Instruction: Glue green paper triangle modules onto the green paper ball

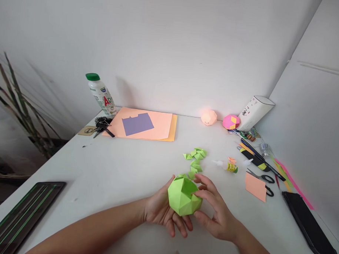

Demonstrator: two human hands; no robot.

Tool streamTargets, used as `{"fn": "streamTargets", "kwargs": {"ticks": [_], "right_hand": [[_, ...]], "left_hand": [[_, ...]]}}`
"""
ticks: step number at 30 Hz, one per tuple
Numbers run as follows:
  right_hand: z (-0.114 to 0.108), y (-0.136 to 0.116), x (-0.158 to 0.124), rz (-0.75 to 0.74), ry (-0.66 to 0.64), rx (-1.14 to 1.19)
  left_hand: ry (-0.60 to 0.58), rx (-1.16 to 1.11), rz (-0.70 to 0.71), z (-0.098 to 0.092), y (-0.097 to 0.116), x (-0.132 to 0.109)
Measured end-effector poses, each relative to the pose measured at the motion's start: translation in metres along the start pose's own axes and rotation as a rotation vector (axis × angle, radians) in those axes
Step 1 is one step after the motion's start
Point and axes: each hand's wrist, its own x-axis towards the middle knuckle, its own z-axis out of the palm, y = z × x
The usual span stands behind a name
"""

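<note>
A green faceted paper ball (182,201) with an opening in its upper right side is held above the white table, near the front. My left hand (162,210) cradles it from the left and below, with several fingertips showing under it. My right hand (216,210) is at the ball's right side, fingers curved against the rim of the opening and thumb near the lower right. Just beyond the ball lie several small folded green paper pieces (198,154). To their right, a small glue bottle (231,167) rests on its side.
Scissors (267,178), an orange paper square (255,186), pens and a black phone (307,222) lie right. Two paper balls and a white box (255,113) stand at the back. Paper sheets (161,126) and a bottle (102,97) are back left; a dark tray (27,214) is left.
</note>
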Motion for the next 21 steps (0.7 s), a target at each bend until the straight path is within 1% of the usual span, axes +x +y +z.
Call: {"fn": "streamTargets", "kwargs": {"ticks": [2, 5, 8, 11, 14, 16, 21], "right_hand": [[-0.001, -0.001, 0.001, 0.051, 0.012, 0.027], [-0.002, -0.003, 0.005, 0.138, 0.014, 0.069], [-0.002, -0.006, 0.007, 0.149, 0.008, 0.093], [0.0, -0.006, 0.007, 0.11, 0.032, 0.075], [0.003, -0.006, 0.005, 0.092, 0.129, 0.055], [0.005, -0.007, 0.004, 0.106, 0.177, 0.088], [0.011, -0.012, 0.005, 0.189, 0.168, 0.264]], "left_hand": [[0.0, -0.027, 0.087, 0.007, 0.0, 0.0], [0.009, -0.039, 0.28, 0.018, 0.0, 0.0], [-0.001, 0.024, 0.416, 0.023, -0.001, -0.001], [0.02, 0.066, 0.439, 0.022, -0.002, -0.001], [0.058, 0.065, 0.435, 0.019, -0.003, 0.0], [0.071, 0.076, 0.433, 0.019, -0.003, 0.0], [0.102, 0.143, 0.402, 0.023, -0.005, 0.0]]}}
